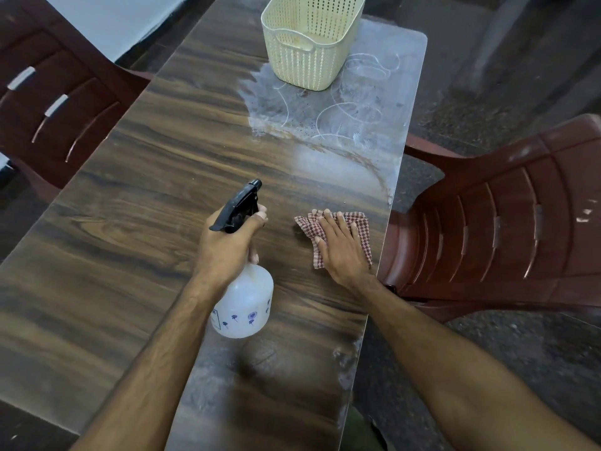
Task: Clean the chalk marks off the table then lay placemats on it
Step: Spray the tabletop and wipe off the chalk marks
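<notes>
**Chalk still on the far end of the table**

A long wood-grain table [130, 196] runs away from the viewer, with dark red plastic chairs [507, 229] on either side. The cream perforated basket [309, 40] stands at the far end. Around and just nearer than the basket, white chalk marks [338, 112] loop and smear across the surface; a fainter haze lies on the near right edge.

Well nearer than the basket, the left hand [227, 242] grips the neck of a translucent spray bottle [244, 301] below its black trigger head. The bottle's long axis tilts, its base toward the viewer and its nozzle pointing away toward the basket.

Just right of the bottle, the right hand [341, 245] lies flat with fingers straight and spread, pressing a red-and-white checked cloth [359, 222] onto the table near its right edge, fingertips toward the basket.
</notes>
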Demonstrator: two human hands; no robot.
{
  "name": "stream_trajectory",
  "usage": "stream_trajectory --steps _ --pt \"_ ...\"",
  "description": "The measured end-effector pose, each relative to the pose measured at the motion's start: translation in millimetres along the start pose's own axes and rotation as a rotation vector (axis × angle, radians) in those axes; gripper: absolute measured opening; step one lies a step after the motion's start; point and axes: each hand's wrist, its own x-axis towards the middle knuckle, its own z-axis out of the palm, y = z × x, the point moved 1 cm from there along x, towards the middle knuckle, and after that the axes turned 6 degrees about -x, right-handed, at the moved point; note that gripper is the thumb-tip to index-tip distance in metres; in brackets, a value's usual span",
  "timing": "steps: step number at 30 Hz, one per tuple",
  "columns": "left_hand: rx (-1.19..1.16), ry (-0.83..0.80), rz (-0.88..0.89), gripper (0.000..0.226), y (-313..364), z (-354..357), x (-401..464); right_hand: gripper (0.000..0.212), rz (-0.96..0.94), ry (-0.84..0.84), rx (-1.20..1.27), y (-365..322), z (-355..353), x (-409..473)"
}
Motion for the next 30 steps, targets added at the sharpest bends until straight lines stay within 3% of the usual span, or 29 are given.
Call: stream_trajectory --steps 8,13,16,20,24,30 --pt "-0.072 0.152 -0.048 0.005 -15.4 12.8 -12.2 0.047 -0.021 0.181 0.103 2.5 9.6 -0.5" --pt "-0.085 0.218 -0.064 0.005 -18.3 50.3 -26.3 0.047 -0.097 0.078 0.327 17.7 -7.0 3.6" --pt "-0.098 0.237 -0.052 0.006 -16.0 72.7 -34.4 0.044 -0.132 -0.077 0.454 34.8 -26.6 11.3" --pt "-0.132 0.228 -0.062 0.02 -5.0 102.6 -43.9 0.034 -0.093 -0.211 0.697 54.2 -59.7 18.6" --pt "-0.132 0.183 -0.054 0.022 8.8 123.5 -47.3 0.035 0.029 -0.214 0.953 73.5 -86.9 19.2" --pt "-0.095 0.123 0.003 0.007 26.8 146.6 -49.2 0.032 0.137 -0.122 1.037 99.3 -134.9 -2.7"
